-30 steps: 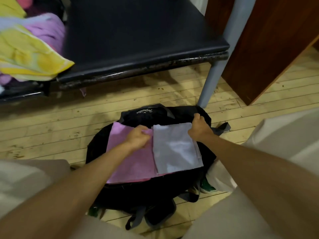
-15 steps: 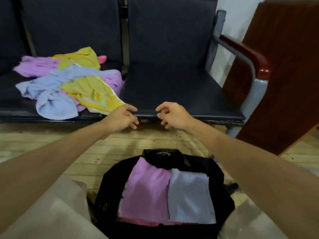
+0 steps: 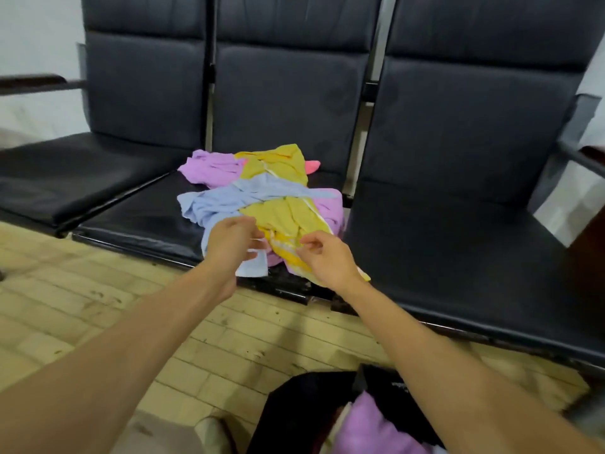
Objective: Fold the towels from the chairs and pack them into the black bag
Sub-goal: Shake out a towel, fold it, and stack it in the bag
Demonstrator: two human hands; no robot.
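A heap of loose towels lies on the middle black chair seat (image 3: 147, 217): a yellow towel (image 3: 284, 214) on top, a light blue one (image 3: 216, 204) to its left, a purple one (image 3: 209, 168) behind, and a pink corner (image 3: 312, 165) at the back. My left hand (image 3: 234, 240) hovers over the blue and yellow towels with its fingers stretched out. My right hand (image 3: 327, 260) is over the yellow towel's near edge, fingers loosely curled, holding nothing that I can see. The black bag (image 3: 294, 411) sits on the floor at the bottom, with a folded purple towel (image 3: 373, 430) in it.
Three joined black chairs stand in a row; the right seat (image 3: 458, 257) and left seat (image 3: 65, 178) hold no towels. An armrest (image 3: 29, 81) sticks out at the far left. Wooden plank floor (image 3: 98, 306) lies between the chairs and me.
My hands left the folded towels in the bag, rose to the chair's front edge, then moved left onto the towel heap. The view lifted from the bag to the chairs.
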